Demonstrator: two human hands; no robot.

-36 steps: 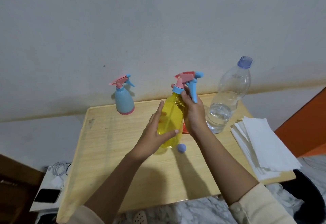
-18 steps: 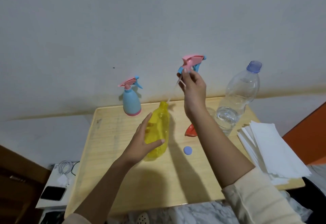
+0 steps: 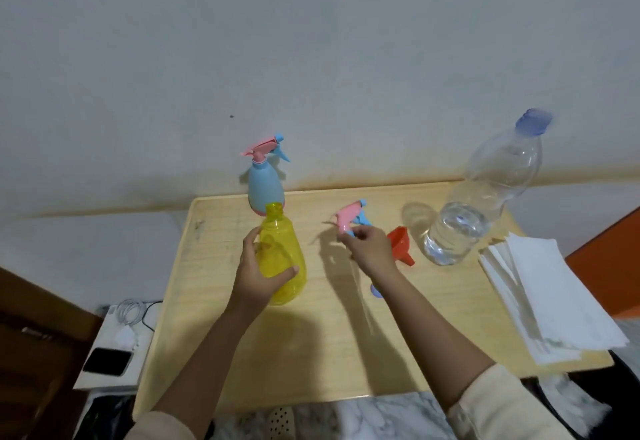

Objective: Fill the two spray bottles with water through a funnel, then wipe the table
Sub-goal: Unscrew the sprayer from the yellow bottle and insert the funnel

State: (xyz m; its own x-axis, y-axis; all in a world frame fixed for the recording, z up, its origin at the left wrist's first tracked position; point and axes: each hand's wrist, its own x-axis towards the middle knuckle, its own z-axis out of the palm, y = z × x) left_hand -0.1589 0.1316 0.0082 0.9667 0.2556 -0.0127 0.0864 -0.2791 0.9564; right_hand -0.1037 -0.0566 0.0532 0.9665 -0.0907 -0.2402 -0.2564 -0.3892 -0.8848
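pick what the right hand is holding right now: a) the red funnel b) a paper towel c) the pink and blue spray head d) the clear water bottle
c: the right hand pinches the pink and blue spray head, which is off the open-necked yellow bottle; the red funnel lies on the table just beyond that hand.

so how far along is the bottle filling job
Done: the yellow bottle is open, steadied by the left hand. In hand: the right hand holds its spray head low over the table. Left: the funnel lies unused, the blue bottle is capped, nothing wiped.
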